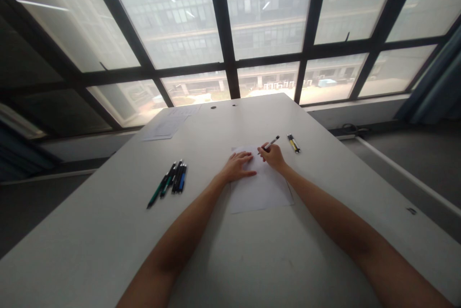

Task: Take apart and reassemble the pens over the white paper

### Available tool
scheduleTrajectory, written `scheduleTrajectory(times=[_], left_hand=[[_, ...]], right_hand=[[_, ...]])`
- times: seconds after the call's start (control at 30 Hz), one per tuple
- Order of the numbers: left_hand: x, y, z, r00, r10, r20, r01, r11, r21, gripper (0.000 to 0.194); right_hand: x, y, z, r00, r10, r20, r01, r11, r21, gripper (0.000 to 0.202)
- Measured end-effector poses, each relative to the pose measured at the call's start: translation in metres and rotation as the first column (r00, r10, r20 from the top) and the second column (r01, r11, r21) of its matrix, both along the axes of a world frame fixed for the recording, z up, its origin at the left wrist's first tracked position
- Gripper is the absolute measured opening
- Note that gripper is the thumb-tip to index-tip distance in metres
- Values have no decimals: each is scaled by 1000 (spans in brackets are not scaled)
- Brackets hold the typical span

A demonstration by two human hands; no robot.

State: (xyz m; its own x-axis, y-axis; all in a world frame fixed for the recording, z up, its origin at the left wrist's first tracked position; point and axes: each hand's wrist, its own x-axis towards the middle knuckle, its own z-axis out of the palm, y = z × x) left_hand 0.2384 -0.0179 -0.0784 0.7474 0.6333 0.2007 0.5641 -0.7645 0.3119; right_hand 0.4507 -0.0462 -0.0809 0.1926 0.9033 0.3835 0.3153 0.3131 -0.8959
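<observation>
The pen [274, 140] is in your right hand [272, 156], over the upper part of the sheet [262, 195]. Your right fingers are closed around it, with its dark end slanting up and away to the right and its other end pointing down toward the paper; whether the tip touches is too small to tell. Your left hand [236, 167] lies palm down over the sheet's upper left part, fingers reaching toward the pen and thumb held wide of them, gripping nothing.

The sheet lies flat on the white tabletop [230, 255], its near edge in front of your hands, between your forearms. Just beyond your right hand, to the right, a few markers [293, 143] lie side by side, one with a yellow part. Well apart on your left is a loose group of pens [177, 178], dark with green and blue parts. Farther off, by the tabletop's left edge, you have some papers [165, 126]. Past the far edge stand dark-framed windows [266, 15], with blue curtains [434, 75] at both sides.
</observation>
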Motion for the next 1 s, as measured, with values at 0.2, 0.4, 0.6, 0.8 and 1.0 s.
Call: scheduleTrajectory(times=[0.2, 0.4, 0.6, 0.8, 1.0], left_hand=[[1, 2, -3, 999, 6, 40, -6, 1000, -11, 76], [1, 2, -2, 998, -6, 56, 6, 1000, -1, 74], [2, 1, 0, 999, 0, 36, 0, 1000, -3, 73], [1, 1, 1, 999, -4, 35, 4, 1000, 0, 73], [0, 3, -1, 999, -18, 31, 18, 1000, 1, 75]], right_hand=[[4, 3, -9, 996, -17, 93, 21, 999, -38, 19], [5, 4, -12, 990, -38, 137, 43, 999, -33, 16], [5, 5, -9, 966, -57, 250, 57, 998, 7, 16], [5, 7, -12, 974, -59, 220, 54, 998, 26, 18], [9, -6, -3, 972, -233, -17, 233, 963, 133, 24]])
